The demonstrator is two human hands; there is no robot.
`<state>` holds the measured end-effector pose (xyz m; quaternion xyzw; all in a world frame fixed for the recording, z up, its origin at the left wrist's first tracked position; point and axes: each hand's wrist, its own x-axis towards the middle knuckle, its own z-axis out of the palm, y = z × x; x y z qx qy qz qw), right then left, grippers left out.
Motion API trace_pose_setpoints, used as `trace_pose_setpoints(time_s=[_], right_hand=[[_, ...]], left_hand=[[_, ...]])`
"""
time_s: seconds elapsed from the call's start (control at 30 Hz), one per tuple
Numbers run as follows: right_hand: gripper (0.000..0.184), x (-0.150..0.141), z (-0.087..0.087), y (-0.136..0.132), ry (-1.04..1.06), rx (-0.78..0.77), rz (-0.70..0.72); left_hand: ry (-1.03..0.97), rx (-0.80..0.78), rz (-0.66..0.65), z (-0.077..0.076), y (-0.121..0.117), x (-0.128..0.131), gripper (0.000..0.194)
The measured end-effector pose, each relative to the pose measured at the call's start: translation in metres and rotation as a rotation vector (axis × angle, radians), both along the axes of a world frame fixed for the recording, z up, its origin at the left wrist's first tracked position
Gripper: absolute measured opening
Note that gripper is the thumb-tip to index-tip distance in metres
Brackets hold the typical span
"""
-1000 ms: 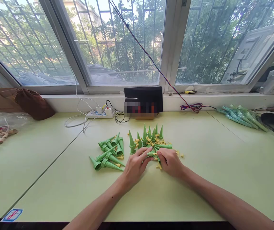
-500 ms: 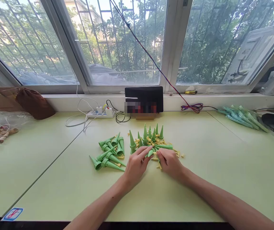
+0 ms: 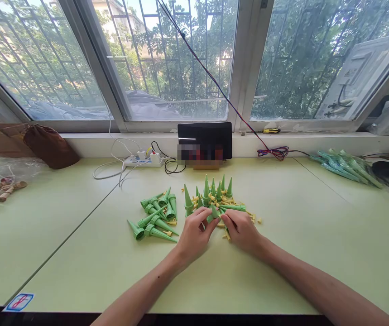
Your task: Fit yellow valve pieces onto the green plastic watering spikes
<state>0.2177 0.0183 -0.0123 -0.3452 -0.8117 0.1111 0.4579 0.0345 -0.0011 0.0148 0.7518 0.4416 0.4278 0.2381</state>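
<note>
Both forearms come up from the bottom of the frame, the left one slanting in from left of centre and the right one from the lower right corner, and they meet just right of the middle. Wrists are low over the bench [image 3: 79, 267], backs of the hands up, fingertips nearly touching.

The left hand [image 3: 193, 231] has its grip closed on a green cone [image 3: 214, 212], thumb underneath and index finger reaching over from the left. That cone is tilted, narrow tip pointing up. The right hand [image 3: 242, 228] is more of a fist, fingers curled in, thumb and index pinching what looks like a small yellow piece [image 3: 220, 216] against the cone's side. It's tiny and mostly covered, so I can't tell how far in it sits.

Right behind the hands there's a bunch of upright green cones [image 3: 206, 194] with loose yellow bits [image 3: 237, 203] scattered around their bases. Left of the left hand, a heap of green cones [image 3: 160, 224] lies on its side, all pointing different ways. Further back, top centre of the bench, a black tablet [image 3: 204, 138] leans up near the window, with a white power strip [image 3: 143, 161] to its left.
</note>
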Motion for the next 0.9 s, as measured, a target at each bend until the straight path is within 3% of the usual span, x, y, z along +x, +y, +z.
trace_pose_setpoints(time_s=[0.13,0.37,0.5,0.7,0.9], right_hand=[[0.040,0.000,-0.002,0.001,0.036,0.027,-0.025],[0.040,0.001,-0.002,0.001,0.055,0.074,-0.033],[0.038,0.001,-0.001,0.002,0.012,0.131,0.021],[0.035,0.003,-0.002,0.002,-0.015,0.197,0.013],[0.033,0.003,0.002,0.001,-0.020,0.231,0.030]], left_hand=[[-0.102,-0.080,-0.002,-0.003,0.003,-0.001,0.029],[-0.401,-0.436,-0.010,-0.002,0.010,-0.003,0.056],[-0.400,-0.676,-0.048,0.000,0.012,-0.005,0.067],[-0.340,-0.810,-0.112,0.001,0.011,-0.003,0.071],[-0.415,-0.968,-0.302,0.001,0.008,-0.003,0.073]])
